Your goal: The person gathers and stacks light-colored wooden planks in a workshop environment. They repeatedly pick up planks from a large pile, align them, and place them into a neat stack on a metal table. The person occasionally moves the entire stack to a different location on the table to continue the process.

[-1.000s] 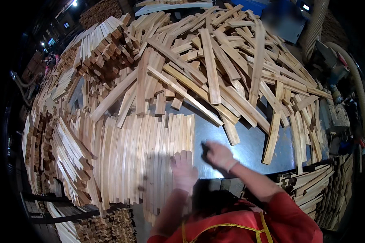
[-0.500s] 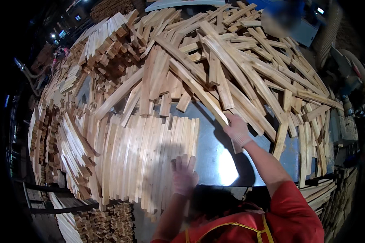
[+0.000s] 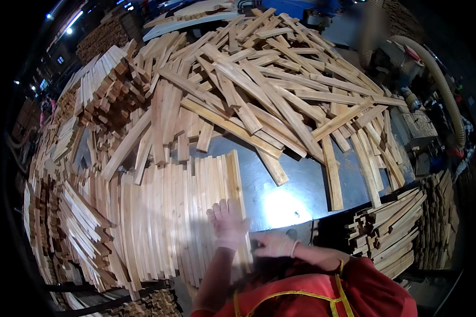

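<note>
My left hand (image 3: 228, 224), in a pale thin glove, lies with its fingers apart on a row of wooden strips (image 3: 164, 216) set side by side on the metal table. At the row's right edge a strip (image 3: 236, 182) stands a little taller than its neighbours. My right hand (image 3: 275, 244), also gloved, is beside the near end of that edge, its fingers stretched left towards the strips. Whether its fingertips touch the wood is hard to see. Beyond both hands a loose heap of wooden strips (image 3: 280, 90) lies crisscross on the table.
The metal table (image 3: 307, 179) shows bare between row and heap, with a bright reflection. Stacked strips (image 3: 84, 232) stand at the left, and a higher stack (image 3: 108, 82) is at the far left. More strips (image 3: 388, 232) are piled at the right. A ribbed hose (image 3: 444, 79) hangs at the far right.
My right hand has come back from a strip in the heap to the row's near right end. A strip now lines the row's right edge. My left hand stays on the row; the view has shifted.
</note>
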A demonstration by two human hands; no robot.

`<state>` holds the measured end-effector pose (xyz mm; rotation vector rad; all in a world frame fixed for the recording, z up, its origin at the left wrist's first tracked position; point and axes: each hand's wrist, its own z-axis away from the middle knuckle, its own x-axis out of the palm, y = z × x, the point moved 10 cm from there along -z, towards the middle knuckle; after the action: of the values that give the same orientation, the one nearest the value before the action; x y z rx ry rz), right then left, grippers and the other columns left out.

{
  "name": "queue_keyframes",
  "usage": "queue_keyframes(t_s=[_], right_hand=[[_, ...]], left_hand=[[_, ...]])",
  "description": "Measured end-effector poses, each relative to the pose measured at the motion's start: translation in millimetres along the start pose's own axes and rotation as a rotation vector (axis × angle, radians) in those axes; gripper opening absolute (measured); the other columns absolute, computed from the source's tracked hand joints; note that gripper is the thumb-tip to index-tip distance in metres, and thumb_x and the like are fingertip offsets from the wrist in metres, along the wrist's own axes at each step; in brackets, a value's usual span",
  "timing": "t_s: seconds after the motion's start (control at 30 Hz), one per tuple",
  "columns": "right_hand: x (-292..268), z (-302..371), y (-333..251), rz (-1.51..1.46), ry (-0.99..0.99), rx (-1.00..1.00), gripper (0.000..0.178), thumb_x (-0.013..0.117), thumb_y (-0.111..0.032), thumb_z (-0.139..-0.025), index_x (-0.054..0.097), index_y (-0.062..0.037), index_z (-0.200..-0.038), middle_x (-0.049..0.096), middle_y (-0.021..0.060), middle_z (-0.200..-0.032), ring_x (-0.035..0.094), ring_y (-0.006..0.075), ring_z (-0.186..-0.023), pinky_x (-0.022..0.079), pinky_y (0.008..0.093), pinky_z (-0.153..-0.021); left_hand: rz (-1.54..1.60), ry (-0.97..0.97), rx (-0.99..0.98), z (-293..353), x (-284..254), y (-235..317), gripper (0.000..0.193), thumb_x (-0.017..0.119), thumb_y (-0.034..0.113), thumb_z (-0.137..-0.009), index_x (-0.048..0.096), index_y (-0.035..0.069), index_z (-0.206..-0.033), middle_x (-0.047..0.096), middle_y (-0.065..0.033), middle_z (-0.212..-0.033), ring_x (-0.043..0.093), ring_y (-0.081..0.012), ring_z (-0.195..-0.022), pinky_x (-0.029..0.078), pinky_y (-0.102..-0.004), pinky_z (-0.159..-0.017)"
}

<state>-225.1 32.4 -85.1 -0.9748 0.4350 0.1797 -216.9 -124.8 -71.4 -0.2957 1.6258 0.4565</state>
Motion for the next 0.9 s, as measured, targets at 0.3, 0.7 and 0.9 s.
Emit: queue_keyframes(t_s=[0.3, 0.7, 0.9], right_hand=[[-264, 120, 201, 0.362, 1.066, 0.679, 0.077, 0.082, -0.017, -0.082, 0.050, 0.0030, -0.149, 0.071, 0.0269, -0.119, 0.068, 0.0428, -0.112, 0.055, 0.0496, -0.104], [-153, 149, 95, -1.296, 1.032, -0.215, 0.053, 0.065, -0.001, -0.087, 0.051, -0.0010, -0.138, 0.065, 0.0138, -0.110, 0.070, 0.0254, -0.090, 0.062, 0.0398, -0.083], [-39, 61, 32, -0.693, 0.879, -0.014, 0.058, 0.073, -0.003, -0.088, 0.050, -0.0018, -0.141, 0.066, 0.0103, -0.109, 0.069, 0.0217, -0.099, 0.059, 0.0371, -0.091]], left_hand=[[-0.061, -0.186, -0.093, -13, -1, 18, 0.088, 0.071, 0.041, -0.085, 0.042, 0.007, -0.162, 0.035, -0.0215, -0.165, 0.030, -0.0448, -0.154, 0.010, -0.0656, -0.131], [-0.067, -0.280, -0.092, -19, -4, 13, 0.081, 0.075, 0.035, -0.086, 0.047, 0.014, -0.159, 0.048, -0.0186, -0.152, 0.042, -0.0440, -0.142, 0.020, -0.0692, -0.126], [0.570, -0.248, 0.051, 19, -76, 38, 0.098, 0.072, 0.056, -0.094, 0.036, 0.002, -0.168, 0.052, -0.0287, -0.161, 0.050, -0.0423, -0.148, 0.039, -0.0438, -0.126]])
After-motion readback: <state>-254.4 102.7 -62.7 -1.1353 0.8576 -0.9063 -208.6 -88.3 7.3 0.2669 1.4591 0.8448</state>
